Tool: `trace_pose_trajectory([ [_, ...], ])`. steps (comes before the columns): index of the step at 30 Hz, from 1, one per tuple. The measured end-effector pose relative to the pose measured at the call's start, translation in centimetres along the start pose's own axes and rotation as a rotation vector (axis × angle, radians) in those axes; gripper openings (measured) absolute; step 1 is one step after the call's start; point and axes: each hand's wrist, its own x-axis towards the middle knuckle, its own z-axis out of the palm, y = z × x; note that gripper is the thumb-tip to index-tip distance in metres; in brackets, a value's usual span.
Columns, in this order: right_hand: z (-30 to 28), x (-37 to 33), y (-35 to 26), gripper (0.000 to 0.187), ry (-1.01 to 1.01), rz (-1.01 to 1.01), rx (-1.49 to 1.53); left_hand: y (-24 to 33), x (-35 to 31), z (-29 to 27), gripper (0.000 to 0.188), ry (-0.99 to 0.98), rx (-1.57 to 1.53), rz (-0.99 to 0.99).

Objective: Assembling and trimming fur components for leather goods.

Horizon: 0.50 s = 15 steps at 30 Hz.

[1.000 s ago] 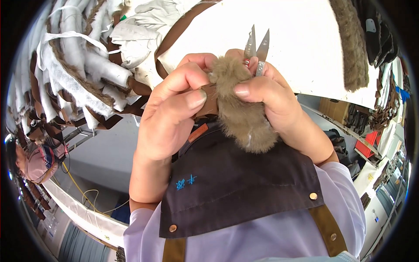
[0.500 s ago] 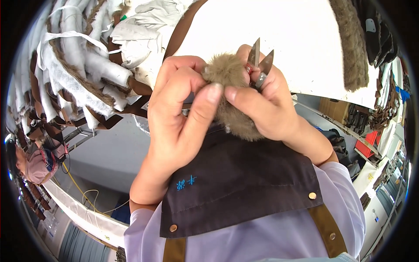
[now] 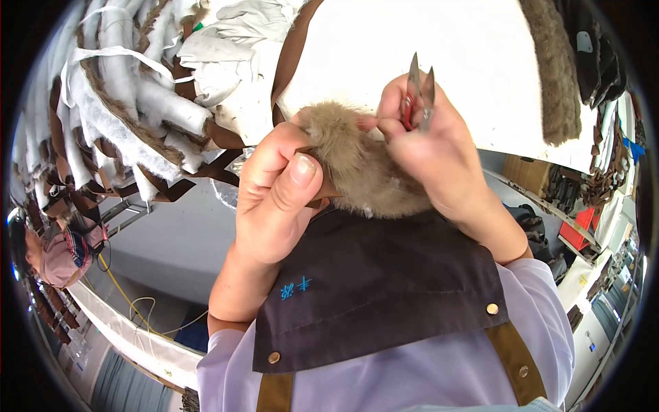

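The left hand (image 3: 278, 189) held the left end of the fur (image 3: 367, 172), its thumb on the near side and its fingers curled behind. The fur was a fluffy brown-grey piece in front of the chest, running from the left hand rightward to beneath the right hand (image 3: 436, 147). A bit of smooth brown backing (image 3: 328, 189) showed at its left edge, beside the left thumb, and a few white tufts clung to its near side.

The right hand gripped the scissors (image 3: 417, 96), their two blades pointing to the far side and standing slightly apart, with red showing by the handle. That hand was blurred, but its fingertips seemed to touch the far edge of the fur.

The apron (image 3: 377, 281) lay nearest, dark over a lilac shirt (image 3: 532, 309). Beyond the hands stretched the white table (image 3: 439, 34), with a brown band (image 3: 294, 51) along its left part and a long fur strip (image 3: 555, 75) at its right. To the far left hung white rolls (image 3: 117, 55) edged with fur, next to a pale crumpled cloth (image 3: 230, 44). A red bin (image 3: 580, 226) stood off to the right.
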Motion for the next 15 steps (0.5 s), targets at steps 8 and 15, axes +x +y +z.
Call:
trace_pose_trajectory([
  [8,0.2,-1.8,-3.1,0.046,-0.569,0.567,0.471,-0.3,-0.2,-0.6,0.038,0.050,0.350,0.207],
  [15,0.4,-1.5,-3.3,0.047,-0.563,0.632,0.464,-0.3,0.1,-0.8,0.034,-0.026,0.402,0.309],
])
